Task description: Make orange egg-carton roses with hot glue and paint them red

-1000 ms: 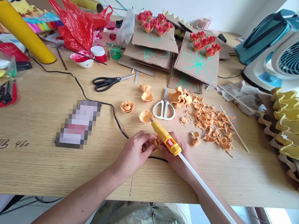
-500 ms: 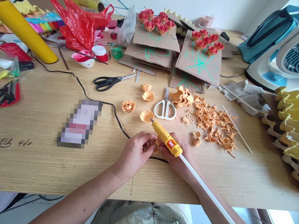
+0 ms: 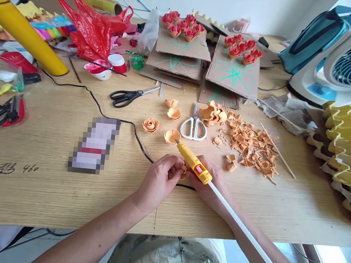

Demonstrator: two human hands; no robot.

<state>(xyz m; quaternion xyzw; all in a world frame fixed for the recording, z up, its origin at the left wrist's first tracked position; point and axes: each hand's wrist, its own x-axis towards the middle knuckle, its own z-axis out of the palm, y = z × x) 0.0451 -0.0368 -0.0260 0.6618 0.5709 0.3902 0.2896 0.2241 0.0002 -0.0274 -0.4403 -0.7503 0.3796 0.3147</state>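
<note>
My left hand [image 3: 162,176] is closed, pinching a small orange petal piece [image 3: 184,172] between thumb and fingertips. Close against it on the right, my right hand [image 3: 215,183] is wrapped round a yellow hot glue gun [image 3: 191,157] with a long white glue stick [image 3: 241,224] running out of its back. The right fingertips reach the petal piece, but the gun hides part of them. Just beyond the nozzle lies an orange petal cup [image 3: 172,136]. A rolled orange rose [image 3: 150,124] sits to its left, and white-handled scissors [image 3: 194,127] lie to its right.
Orange scraps [image 3: 249,140] and a thin wooden stick [image 3: 277,150] lie to the right. Black scissors [image 3: 132,96], a blurred phone-like object [image 3: 95,144] and a black cord [image 3: 139,142] are on the left. Red flowers stand on cardboard [image 3: 232,77] behind. Egg trays [image 3: 348,144] and a fan [image 3: 333,72] border the right.
The glue gun has shifted very slightly left. Both hands keep nearly the same position and hold.
</note>
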